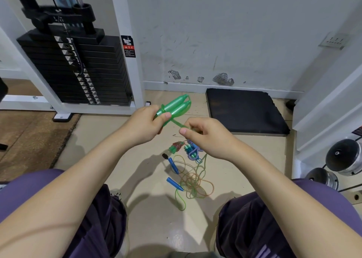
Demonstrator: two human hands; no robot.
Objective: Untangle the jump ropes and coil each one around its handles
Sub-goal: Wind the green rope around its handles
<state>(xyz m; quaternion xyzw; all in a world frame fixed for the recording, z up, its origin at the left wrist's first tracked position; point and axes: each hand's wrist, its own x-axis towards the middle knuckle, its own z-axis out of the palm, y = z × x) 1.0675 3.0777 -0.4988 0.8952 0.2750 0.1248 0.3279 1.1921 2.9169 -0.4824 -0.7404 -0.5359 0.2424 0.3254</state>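
Note:
My left hand grips two green jump-rope handles held side by side above the floor. A green rope runs from them to my right hand, which pinches it. The rope hangs down past that hand into a loose tangle of green and orange rope on the floor. Two blue handles lie in that tangle. Beside it lie a red-and-green coiled rope and a blue handle pair wrapped in purple-white rope.
A black weight stack in a white frame stands at the back left. A black mat lies against the wall on the right. Chrome dumbbells sit at the far right. My knees flank the ropes.

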